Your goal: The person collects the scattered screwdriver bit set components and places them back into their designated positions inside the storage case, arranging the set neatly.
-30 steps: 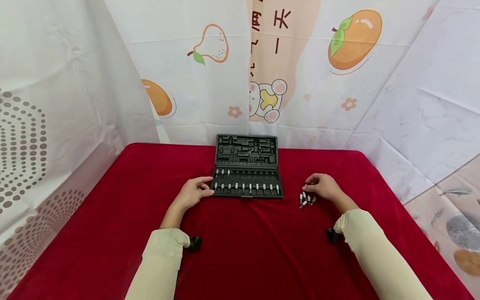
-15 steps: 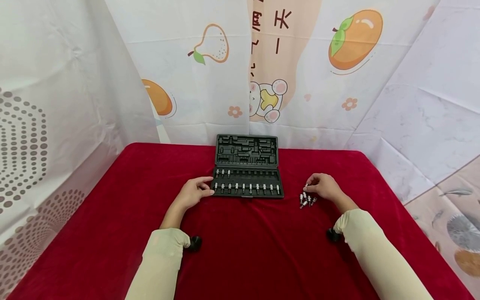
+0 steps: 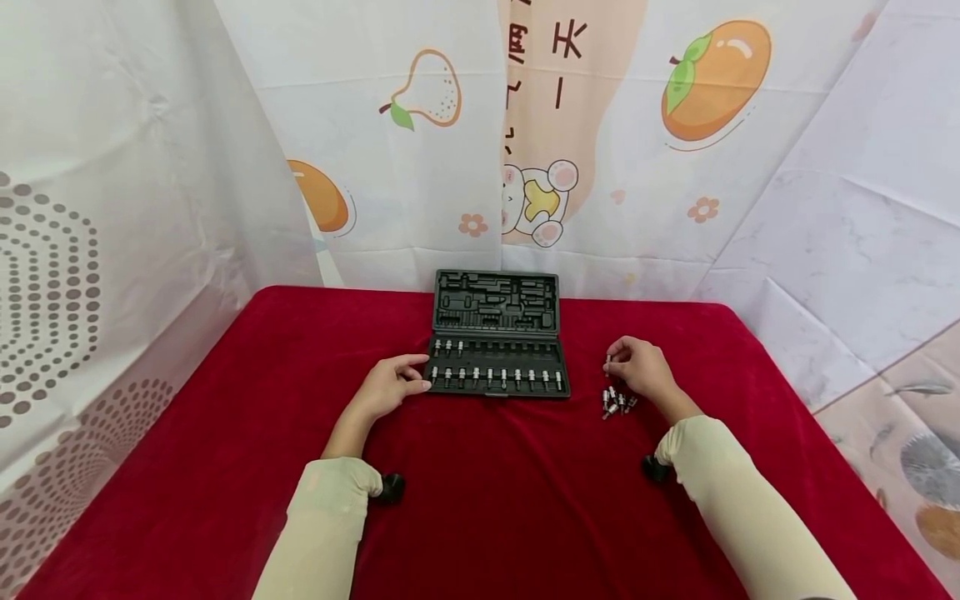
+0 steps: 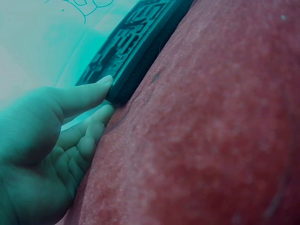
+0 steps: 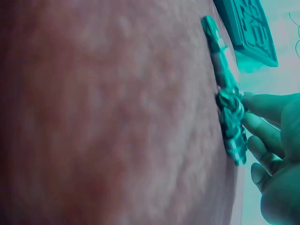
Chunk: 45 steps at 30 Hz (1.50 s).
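Note:
An open black socket case lies on the red cloth, holding a full-looking front row of silver socket bits and 3 more at the left of its back row. My left hand grips the case's front left corner; in the left wrist view its thumb lies on the case edge. To the right, my right hand pinches a small socket bit just above a loose pile of socket bits. The right wrist view shows the pile overlapping the fingertips, so the held bit is hard to separate there.
The case lid stands tilted back, its moulded inside facing me. Red cloth covers the table. Behind it hangs a white curtain printed with fruit, and patterned sheets close off both sides.
My right hand has lifted slightly and moved away from the pile with the pinched socket bit. The left hand stays at the case corner. The head view has shifted a little.

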Tool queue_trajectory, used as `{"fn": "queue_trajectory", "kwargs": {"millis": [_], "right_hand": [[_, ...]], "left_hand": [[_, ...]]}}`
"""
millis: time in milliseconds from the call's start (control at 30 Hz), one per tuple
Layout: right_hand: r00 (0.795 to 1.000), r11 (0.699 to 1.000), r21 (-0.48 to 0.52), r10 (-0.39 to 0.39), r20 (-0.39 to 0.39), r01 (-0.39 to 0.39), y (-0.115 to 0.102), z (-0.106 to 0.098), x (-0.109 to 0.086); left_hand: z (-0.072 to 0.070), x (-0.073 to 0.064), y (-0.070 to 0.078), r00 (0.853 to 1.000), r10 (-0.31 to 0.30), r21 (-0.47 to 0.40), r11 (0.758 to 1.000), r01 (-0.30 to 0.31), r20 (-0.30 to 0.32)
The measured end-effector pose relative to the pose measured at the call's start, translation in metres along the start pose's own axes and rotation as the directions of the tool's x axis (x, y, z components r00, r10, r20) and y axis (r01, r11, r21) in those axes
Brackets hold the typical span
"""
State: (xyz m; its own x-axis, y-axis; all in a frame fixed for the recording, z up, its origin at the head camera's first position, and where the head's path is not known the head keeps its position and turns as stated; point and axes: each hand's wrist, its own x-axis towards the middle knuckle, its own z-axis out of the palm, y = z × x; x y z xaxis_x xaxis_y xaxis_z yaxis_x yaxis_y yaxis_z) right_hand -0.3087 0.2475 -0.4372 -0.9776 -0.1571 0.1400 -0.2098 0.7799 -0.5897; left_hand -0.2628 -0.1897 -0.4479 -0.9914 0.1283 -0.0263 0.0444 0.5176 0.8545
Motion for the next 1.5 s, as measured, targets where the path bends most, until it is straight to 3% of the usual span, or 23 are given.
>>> {"fn": "queue_trajectory", "kwargs": {"millis": [467,700,1500], "right_hand": [[0.999,0.995,0.093,0.046,-0.024,-0.044,-0.020,0.009,0.007],[0.998,0.990,0.134,0.038,-0.052,-0.030,-0.032,0.016,0.012],[0.995,0.987,0.152,0.056,-0.087,-0.042,-0.061,0.044,0.022]], "left_hand": [[0.001,-0.001,0.001,1.000,-0.015,0.004,1.000,0.015,0.000],[0.001,-0.001,0.001,1.000,-0.013,0.005,1.000,0.013,-0.001],[0.001,0.000,0.000,1.000,-0.012,0.002,1.000,0.012,0.002]]}}
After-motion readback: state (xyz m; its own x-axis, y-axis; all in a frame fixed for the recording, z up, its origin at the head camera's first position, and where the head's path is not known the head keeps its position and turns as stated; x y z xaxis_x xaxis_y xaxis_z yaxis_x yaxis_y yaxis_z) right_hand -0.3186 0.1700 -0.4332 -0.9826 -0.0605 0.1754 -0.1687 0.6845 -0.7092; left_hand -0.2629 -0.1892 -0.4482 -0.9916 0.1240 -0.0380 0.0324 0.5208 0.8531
